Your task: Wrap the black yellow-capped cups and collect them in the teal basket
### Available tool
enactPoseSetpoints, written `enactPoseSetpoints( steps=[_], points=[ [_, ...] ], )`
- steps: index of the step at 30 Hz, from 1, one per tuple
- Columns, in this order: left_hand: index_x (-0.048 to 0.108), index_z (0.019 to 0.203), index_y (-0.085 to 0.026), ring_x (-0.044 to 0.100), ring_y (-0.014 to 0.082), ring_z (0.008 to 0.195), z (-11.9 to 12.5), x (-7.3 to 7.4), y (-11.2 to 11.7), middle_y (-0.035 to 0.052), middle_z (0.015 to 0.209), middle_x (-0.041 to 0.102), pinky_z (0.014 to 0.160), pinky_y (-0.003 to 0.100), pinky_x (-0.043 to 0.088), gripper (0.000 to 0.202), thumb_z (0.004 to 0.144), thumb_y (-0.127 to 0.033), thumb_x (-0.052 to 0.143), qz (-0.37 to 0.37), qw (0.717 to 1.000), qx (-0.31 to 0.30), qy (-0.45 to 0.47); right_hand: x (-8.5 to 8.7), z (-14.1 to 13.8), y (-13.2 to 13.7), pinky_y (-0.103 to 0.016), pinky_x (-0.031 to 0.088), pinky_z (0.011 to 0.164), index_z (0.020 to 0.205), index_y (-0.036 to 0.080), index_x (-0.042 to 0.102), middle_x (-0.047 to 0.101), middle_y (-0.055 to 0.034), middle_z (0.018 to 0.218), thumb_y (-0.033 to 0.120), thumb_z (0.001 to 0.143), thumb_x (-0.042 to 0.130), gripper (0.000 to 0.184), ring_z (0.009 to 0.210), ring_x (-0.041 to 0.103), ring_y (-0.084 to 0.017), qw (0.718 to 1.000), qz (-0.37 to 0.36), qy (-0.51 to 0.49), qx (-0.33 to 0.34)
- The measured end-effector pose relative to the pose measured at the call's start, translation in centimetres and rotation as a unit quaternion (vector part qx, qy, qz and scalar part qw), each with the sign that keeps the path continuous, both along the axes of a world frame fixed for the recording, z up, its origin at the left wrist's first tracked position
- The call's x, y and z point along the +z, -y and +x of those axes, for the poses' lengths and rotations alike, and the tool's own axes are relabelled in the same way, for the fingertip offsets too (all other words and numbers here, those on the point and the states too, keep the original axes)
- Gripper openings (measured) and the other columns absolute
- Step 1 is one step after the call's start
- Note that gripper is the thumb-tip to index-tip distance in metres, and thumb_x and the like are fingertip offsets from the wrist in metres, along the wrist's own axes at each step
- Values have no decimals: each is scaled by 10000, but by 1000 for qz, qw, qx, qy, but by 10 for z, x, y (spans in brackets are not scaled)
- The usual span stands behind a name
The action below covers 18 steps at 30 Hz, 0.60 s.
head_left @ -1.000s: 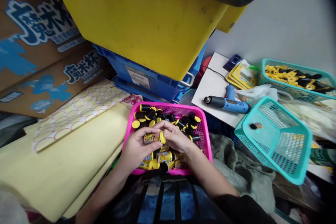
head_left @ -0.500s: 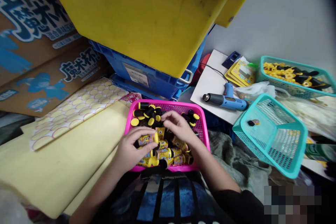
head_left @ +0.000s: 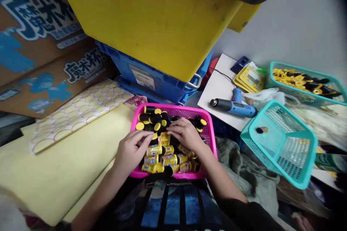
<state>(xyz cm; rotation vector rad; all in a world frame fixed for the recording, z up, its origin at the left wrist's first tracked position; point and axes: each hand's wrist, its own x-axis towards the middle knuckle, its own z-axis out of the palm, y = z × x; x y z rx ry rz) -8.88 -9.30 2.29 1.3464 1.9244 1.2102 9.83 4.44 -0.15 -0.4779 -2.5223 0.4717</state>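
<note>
A pink basket (head_left: 208, 122) on my lap holds several small black tubes with yellow caps (head_left: 151, 118) at its far end. Several yellow-labelled tubes (head_left: 168, 158) lie in rows at its near end. My left hand (head_left: 131, 149) rests on the basket's left side, fingers stretched loosely over the labelled row and touching a labelled tube (head_left: 154, 149) without gripping it. My right hand (head_left: 185, 134) lies over the middle of the basket. Its fingertips are curled down and pinched on a black tube in the pile.
A yellow crate (head_left: 151, 18) on a blue crate (head_left: 151, 75) stands just behind the basket. Yellow sheets (head_left: 62, 162) and a sticker sheet (head_left: 84, 110) lie left. To the right are a blue glue gun (head_left: 234, 106), a tilted teal basket (head_left: 284, 144) and another teal basket of parts (head_left: 306, 81).
My left hand has set the labelled tube it held down among the rows and let go. My right hand has moved from that tube's cap to the black tubes.
</note>
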Motion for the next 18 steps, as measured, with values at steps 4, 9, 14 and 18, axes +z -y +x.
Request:
enactPoseSetpoints(
  steps=[4,9,14,18],
  points=[
    [628,1042,-189,666,150,628,11,13,-6,13,735,724,613,258,541,316,816,-411,625,-58,957,-4,285,18,6,20,-211,391,848,990,213,681,606,3,1002,173,834,642,165,959,473,-64,976,151,-153,-35],
    [541,1095,-184,617,91,570,21,21,-16,-66,633,652,592,182,503,470,687,-272,756,-19,925,29,379,29,0,37,-229,407,880,961,190,677,587,-34,1001,496,883,573,333,994,498,-76,980,69,-183,-30],
    [546,1109,-179,614,88,598,23,20,-16,-59,639,651,602,173,497,476,686,-257,749,-20,935,29,354,27,-11,32,-161,433,792,922,97,646,579,-61,933,588,919,441,532,868,534,-44,917,-378,-90,-88],
    [583,1099,-188,635,95,643,24,16,-15,-56,682,654,628,180,516,515,626,-235,780,-19,941,34,337,22,-20,33,-116,372,693,717,64,585,538,-31,748,533,838,578,483,724,473,-9,889,-441,-63,-110]
  ],
)
